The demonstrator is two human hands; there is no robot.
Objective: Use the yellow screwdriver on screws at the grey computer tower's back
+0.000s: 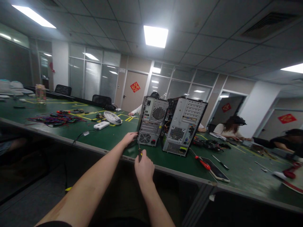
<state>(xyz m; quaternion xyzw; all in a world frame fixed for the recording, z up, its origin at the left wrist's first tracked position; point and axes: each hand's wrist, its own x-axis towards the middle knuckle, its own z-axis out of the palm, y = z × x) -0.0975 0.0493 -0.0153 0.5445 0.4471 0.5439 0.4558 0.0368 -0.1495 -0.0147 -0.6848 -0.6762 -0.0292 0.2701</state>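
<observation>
Two computer cases stand upright side by side on the green table, their rear panels facing me. Against the lower left edge of the left computer case point(151, 121) rests my left hand point(129, 139), its fingers stretched out to the case's side and partly hard to see. My right hand point(144, 167) is closed around the dark handle of a screwdriver point(140, 154) with yellow marks. The screwdriver's shaft points up to the bottom left corner of that case's rear panel; whether its tip sits in a screw, I cannot tell. Just right stands the other computer case point(183, 126).
Right of the cases lie a red-handled screwdriver point(203, 163), a phone point(216, 170) and black cables point(210, 144). To the left are a wire bundle point(55, 119), a white power strip point(101, 125) and a white fan cover point(113, 117). Other people sit around the table.
</observation>
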